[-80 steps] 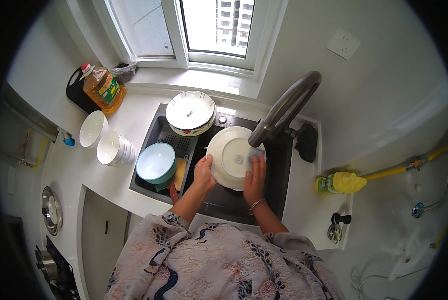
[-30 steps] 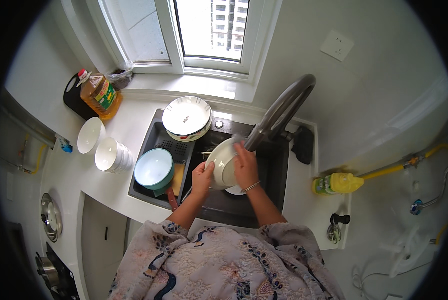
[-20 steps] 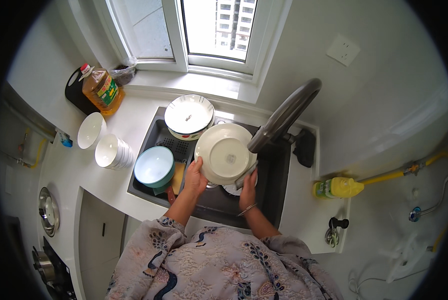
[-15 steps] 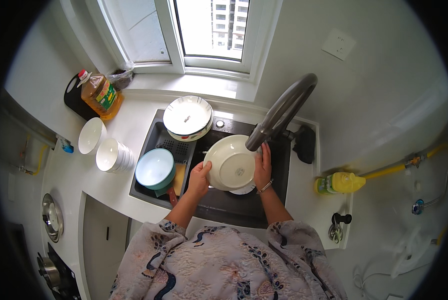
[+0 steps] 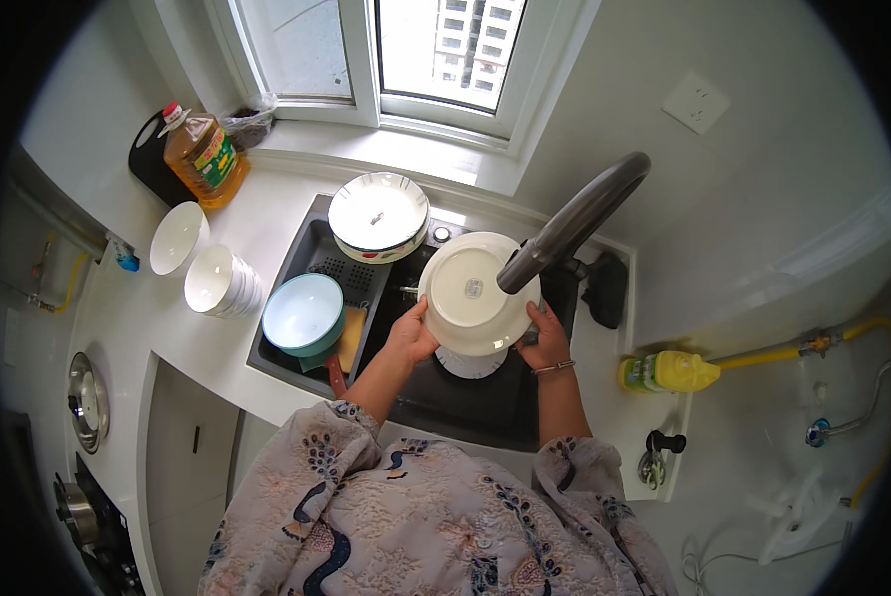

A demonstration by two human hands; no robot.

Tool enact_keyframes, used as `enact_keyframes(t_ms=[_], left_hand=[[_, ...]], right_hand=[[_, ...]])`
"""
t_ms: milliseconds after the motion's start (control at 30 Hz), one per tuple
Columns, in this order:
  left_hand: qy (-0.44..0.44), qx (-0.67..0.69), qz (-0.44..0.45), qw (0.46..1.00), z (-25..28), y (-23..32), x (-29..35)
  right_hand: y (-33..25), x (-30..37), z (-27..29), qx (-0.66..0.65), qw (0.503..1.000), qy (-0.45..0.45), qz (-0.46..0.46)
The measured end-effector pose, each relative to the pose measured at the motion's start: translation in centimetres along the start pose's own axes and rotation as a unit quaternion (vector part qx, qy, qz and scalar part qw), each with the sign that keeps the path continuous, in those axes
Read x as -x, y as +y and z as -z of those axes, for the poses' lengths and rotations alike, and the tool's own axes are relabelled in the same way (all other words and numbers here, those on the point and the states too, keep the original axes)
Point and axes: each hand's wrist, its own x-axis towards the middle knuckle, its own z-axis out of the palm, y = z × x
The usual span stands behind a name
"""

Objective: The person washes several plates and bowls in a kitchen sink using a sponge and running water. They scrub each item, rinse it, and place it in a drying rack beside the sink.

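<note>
A cream-white plate (image 5: 465, 283) is held over the dark sink (image 5: 465, 407), its underside with a foot ring and small mark turned up. My left hand (image 5: 412, 332) closes on its left lower rim. My right hand (image 5: 545, 338) grips the right lower rim, a bracelet on that wrist. The grey faucet (image 5: 580, 223) arches over the plate's upper right edge; I cannot make out whether water runs. Beneath, partly hidden, another white plate (image 5: 472, 364) lies in the basin.
Stacked plates (image 5: 378, 211) stand at the sink's back left. A blue bowl (image 5: 303, 313) sits over a red-handled utensil (image 5: 336, 377). White bowls (image 5: 217, 280) and an oil bottle (image 5: 205, 164) stand left on the counter; a yellow bottle (image 5: 672, 372) is at right.
The plate has moved slightly away from me and tilted, its underside now more squarely in view. My right hand has slid down the rim, and the plate below shows more.
</note>
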Motion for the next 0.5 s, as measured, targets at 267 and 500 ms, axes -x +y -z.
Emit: enact_keyframes(t_ms=[267,500], left_hand=[[0.026,-0.076,-0.007,0.997,-0.1,-2.9,-0.9],[0.003,-0.056,-0.001,0.998,0.4,-3.6,-0.2]], right_hand=[[0.9,0.4,7.5,-0.09,0.995,0.033,-0.012],[1.7,1.4,8.9,-0.125,0.99,0.049,-0.034]])
